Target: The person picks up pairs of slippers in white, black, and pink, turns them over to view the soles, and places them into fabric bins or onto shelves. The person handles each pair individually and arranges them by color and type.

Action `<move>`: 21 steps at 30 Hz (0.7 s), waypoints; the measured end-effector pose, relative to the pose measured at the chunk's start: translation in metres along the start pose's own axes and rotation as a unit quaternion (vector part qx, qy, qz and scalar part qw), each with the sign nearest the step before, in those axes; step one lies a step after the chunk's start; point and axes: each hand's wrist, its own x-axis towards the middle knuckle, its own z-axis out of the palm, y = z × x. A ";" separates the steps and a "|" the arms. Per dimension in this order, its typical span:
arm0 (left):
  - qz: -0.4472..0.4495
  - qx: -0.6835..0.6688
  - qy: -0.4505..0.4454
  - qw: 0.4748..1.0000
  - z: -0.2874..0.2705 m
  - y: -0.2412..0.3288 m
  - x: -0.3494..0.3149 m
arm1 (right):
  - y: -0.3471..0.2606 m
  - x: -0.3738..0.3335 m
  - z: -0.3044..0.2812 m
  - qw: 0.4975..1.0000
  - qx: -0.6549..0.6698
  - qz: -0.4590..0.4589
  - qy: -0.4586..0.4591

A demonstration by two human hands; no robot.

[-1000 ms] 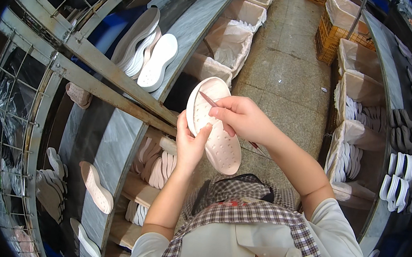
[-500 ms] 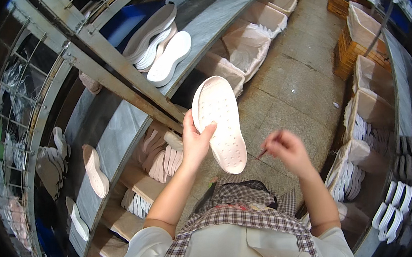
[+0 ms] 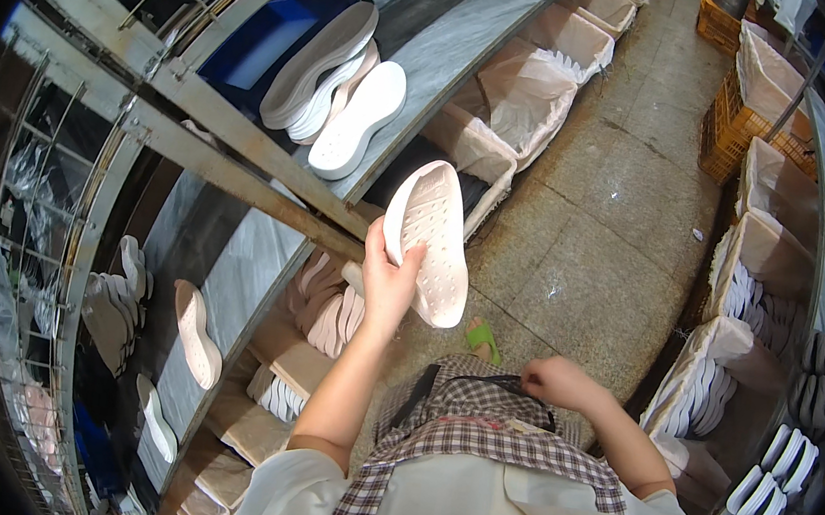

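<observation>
A pale pink shoe sole (image 3: 444,246) with rows of small dimples stands tilted in front of me, its hollow upper face showing. My left hand (image 3: 389,290) is closed on its left edge, thumb across the inner face. Down by the waist of my checked apron (image 3: 464,389), my right hand (image 3: 563,384) has its fingers curled in, next to a black-edged opening. Whatever those fingers hold, if anything, is hidden.
Left, a grey belt (image 3: 258,241) carries single soles behind a rusty metal frame (image 3: 242,154). Beyond lie stacked soles (image 3: 321,77), a white sole (image 3: 358,121) and a blue bin (image 3: 258,50). Lined bins (image 3: 525,98) and orange crates (image 3: 732,135) flank the aisle; white soles (image 3: 774,476) sit right.
My right hand has dropped from beside the sole to the apron; the thin dark-red tool it held no longer shows. The sole has turned slightly in my left hand. My view has shifted.
</observation>
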 end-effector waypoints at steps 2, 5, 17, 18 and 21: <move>0.003 -0.022 0.004 1.000 0.004 -0.007 0.019 | 0.017 0.035 0.019 0.986 -0.138 0.010 -0.092; 0.011 -0.065 0.022 0.998 0.012 -0.017 0.053 | 0.047 0.082 0.049 0.960 -0.215 0.083 -0.160; -0.134 -0.285 -0.108 0.943 0.023 -0.028 0.185 | -0.023 0.169 -0.139 0.956 0.172 0.013 0.235; -0.145 -0.293 -0.120 0.938 0.025 -0.026 0.189 | -0.040 0.184 -0.150 0.895 0.295 -0.060 0.329; -0.134 -0.270 -0.131 0.945 0.030 -0.019 0.201 | -0.080 0.224 -0.172 0.845 0.474 -0.085 0.234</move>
